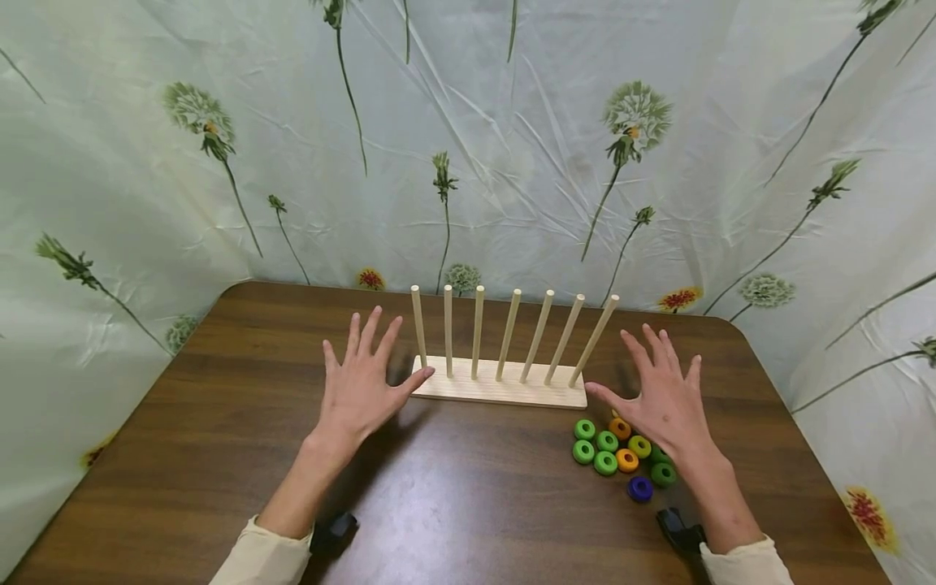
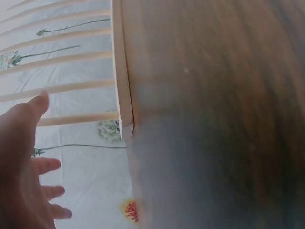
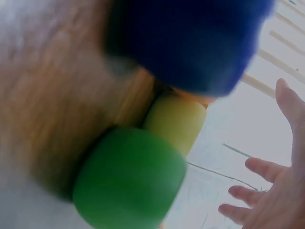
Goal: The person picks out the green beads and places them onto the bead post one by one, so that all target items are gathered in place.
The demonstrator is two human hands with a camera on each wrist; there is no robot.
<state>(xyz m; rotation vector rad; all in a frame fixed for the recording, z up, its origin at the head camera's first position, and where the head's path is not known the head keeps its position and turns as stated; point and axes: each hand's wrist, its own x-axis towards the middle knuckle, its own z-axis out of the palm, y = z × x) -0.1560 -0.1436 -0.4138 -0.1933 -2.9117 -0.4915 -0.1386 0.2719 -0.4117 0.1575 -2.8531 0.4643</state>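
The left hand [image 1: 358, 394] is held with its fingers spread apart and nothing between them; its thumb points inward, toward the right hand. The right hand [image 1: 669, 406] mirrors it, with fingers spread, nothing held and thumb pointing inward.

Between the 2 hands, toward their far side, stands a pale wooden peg rack [image 1: 500, 392]: a flat, narrow base with 7 upright round pegs in a row. The left thumb tip overlaps the base's left end in the head view, and the right thumb tip is just beside its right end; whether either touches the wood I cannot tell.

Beside and partly under the right hand, on its thumb side, lies a loose cluster of small, thick rings. 4 light green rings [image 1: 605, 463] are farthest from the hand, then 2 orange rings [image 1: 626, 461] and a yellow-green ring [image 1: 639, 446]. Dark green rings [image 1: 663, 474] lie nearest the wrist, 1 of them partly hidden by the hand. A dark blue ring [image 1: 639, 488] sits closest to the person.

Behind each hand come a cream sleeve [image 1: 266, 556] and a black device [image 1: 335, 532] at the wrist. Below everything is a brown wood-grain worktop [image 1: 453, 496]. Beyond it hangs a pale cloth [image 1: 512, 162] printed with dandelions.
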